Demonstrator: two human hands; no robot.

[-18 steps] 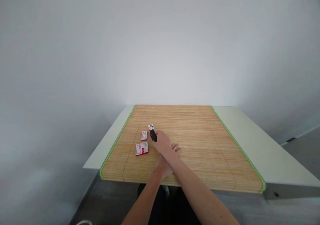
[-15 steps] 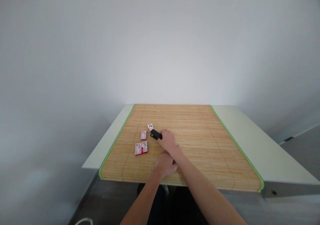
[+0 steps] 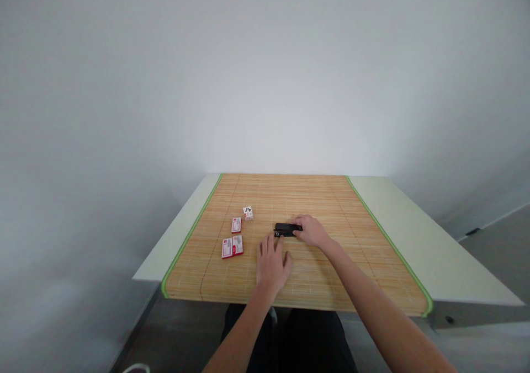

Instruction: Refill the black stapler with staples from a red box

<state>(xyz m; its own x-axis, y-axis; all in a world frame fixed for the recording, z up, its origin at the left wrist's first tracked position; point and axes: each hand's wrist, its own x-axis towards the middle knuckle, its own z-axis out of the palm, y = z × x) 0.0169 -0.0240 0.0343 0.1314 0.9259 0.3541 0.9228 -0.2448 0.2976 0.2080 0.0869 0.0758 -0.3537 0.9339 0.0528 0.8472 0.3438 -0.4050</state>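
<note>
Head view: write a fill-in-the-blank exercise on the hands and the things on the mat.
The right hand holds a ____ stapler.
The left hand lies flat on a mat with a ____ edge.
The red boxes lie to the stapler's ____.
Missing words: black; green; left.

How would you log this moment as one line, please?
right hand: holds black stapler on mat | left hand: open, flat on mat | small boxes: left of stapler
</note>
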